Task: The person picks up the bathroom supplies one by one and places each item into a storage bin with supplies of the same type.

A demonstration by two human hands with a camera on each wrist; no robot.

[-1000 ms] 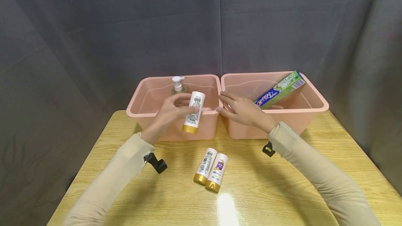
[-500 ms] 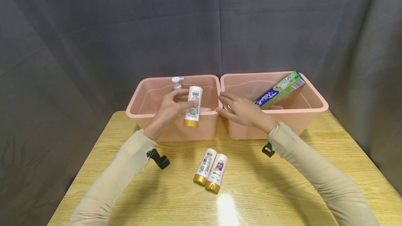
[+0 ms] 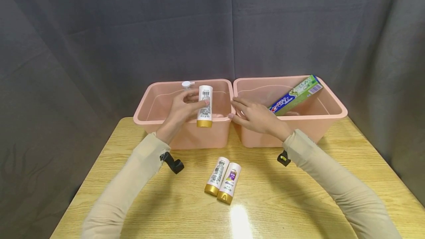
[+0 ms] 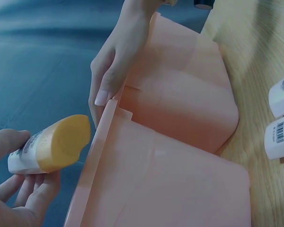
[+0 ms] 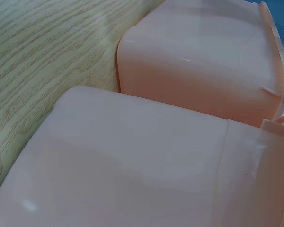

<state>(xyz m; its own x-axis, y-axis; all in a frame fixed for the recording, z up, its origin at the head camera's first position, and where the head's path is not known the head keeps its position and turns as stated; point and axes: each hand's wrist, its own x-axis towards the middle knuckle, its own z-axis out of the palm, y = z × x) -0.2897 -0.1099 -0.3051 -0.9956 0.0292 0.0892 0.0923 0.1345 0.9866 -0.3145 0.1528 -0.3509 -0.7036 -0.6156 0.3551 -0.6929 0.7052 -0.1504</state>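
My left hand [image 3: 182, 110] holds a white bottle with a gold cap [image 3: 205, 106] between thumb and fingers, over the front rim of the left pink bin [image 3: 149, 122]. In the left wrist view the gold cap [image 4: 66, 142] faces the camera, its white body partly behind the thumb. My right hand [image 3: 259, 118] rests where the two bins meet, its fingertips at their rims. From the left wrist, that hand [image 4: 116, 66] shows its thumb right at the rim. Two similar bottles, one barcode side up [image 3: 217, 174] and one purple-labelled [image 3: 230, 182], lie side by side on the table.
A white pump-top bottle [image 3: 187, 83] stands in the left bin, mostly hidden behind my left hand. Leaning in the right pink bin [image 3: 332, 116] is a green and blue toothpaste box [image 3: 295, 95]. A grey curtain [image 3: 232, 28] hangs behind the wooden table [image 3: 275, 202].
My left hand has moved up and forward with the bottle, which now stands more upright in the head view. The right hand and the two bottles on the table have stayed put.
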